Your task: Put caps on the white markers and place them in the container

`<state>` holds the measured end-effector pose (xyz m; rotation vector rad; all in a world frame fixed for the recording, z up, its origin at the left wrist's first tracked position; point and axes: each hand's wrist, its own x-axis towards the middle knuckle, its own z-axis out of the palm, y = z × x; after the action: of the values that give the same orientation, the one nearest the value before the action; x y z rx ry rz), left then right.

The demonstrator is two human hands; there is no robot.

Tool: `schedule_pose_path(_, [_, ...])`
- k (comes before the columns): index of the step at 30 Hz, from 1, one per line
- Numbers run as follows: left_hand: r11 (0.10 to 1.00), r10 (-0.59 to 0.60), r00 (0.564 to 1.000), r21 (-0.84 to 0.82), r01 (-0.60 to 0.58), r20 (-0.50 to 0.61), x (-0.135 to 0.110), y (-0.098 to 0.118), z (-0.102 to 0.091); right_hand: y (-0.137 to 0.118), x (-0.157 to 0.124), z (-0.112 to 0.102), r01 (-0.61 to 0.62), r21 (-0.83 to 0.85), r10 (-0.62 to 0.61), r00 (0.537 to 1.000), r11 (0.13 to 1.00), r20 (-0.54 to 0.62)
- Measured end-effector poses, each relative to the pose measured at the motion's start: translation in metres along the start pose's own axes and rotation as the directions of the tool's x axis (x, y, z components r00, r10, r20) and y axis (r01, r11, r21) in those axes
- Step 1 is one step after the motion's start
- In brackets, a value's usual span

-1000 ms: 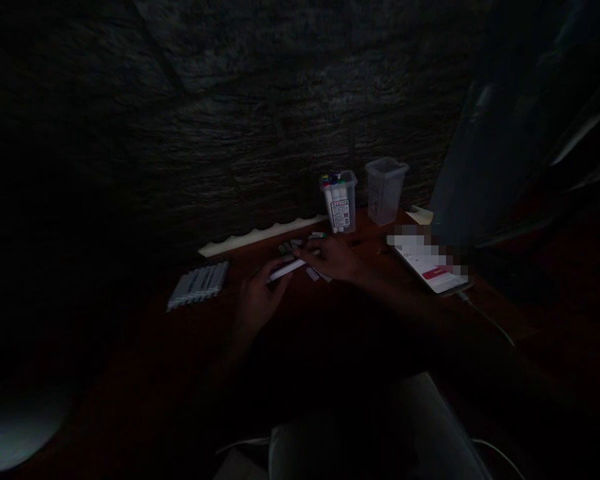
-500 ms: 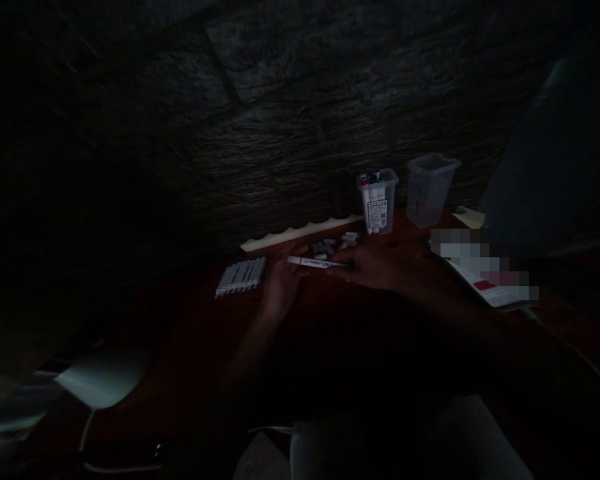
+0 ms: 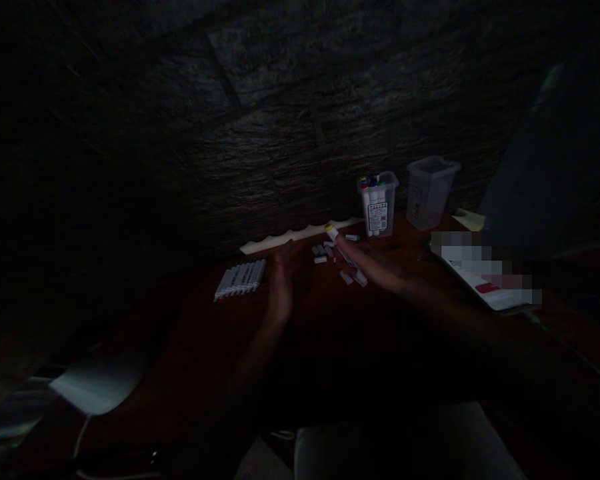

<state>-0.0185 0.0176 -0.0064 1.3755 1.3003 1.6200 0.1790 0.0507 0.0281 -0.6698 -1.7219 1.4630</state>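
My right hand (image 3: 373, 263) grips a white marker (image 3: 334, 233) that slants up and left, its yellow end standing out past the fingers. Much of the barrel is hidden behind the hand. To the left, my left hand (image 3: 280, 287) is raised just above the table with its fingers stretched out, and nothing shows in it. Beside it lies a neat row of white markers (image 3: 240, 279). Between the hands is a loose group of small pale marker caps (image 3: 321, 259), and a white piece with a green end (image 3: 353, 237) lies behind them.
A clear plastic box of capped markers (image 3: 378, 207) stands by the dark stone-patterned wall. Right of it is another clear box (image 3: 430, 193). A tablet-like device (image 3: 500, 297), partly blurred, lies at the right; a pale lamp-like object (image 3: 97, 387) is at lower left. The scene is very dark.
The marker was level between both hands; now it is tilted in my right hand alone. My left hand has let go and moved slightly left, away from it.
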Motion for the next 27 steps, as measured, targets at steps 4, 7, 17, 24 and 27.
schedule_pose_path(4, [0.984, 0.079, 0.985, 0.173, -0.052, -0.152, 0.002, 0.000, -0.007, -0.014, 0.003, -0.002, -0.049, 0.590, 0.071, 0.997, 0.806, -0.013])
schedule_pose_path(7, [0.963, 0.111, 0.978, 0.263, -0.062, -0.178, 0.001, 0.000, -0.007, -0.019, 0.003, -0.005, -0.114, 0.697, 0.140, 0.990, 0.708, 0.019])
schedule_pose_path(17, [0.922, 0.178, 0.981, 0.361, -0.139, -0.077, -0.008, 0.007, 0.002, 0.004, 0.000, 0.020, -0.238, 0.586, 0.165, 0.971, 0.774, 0.175])
schedule_pose_path(24, [0.913, 0.176, 0.978, 0.389, -0.122, -0.107, -0.005, 0.004, -0.002, -0.001, -0.003, 0.029, -0.138, 0.543, 0.056, 0.985, 0.828, 0.166])
schedule_pose_path(27, [0.914, 0.186, 0.978, 0.382, -0.136, -0.097, -0.005, 0.004, -0.001, 0.001, -0.004, 0.035, -0.092, 0.466, 0.049, 0.993, 0.880, 0.103])
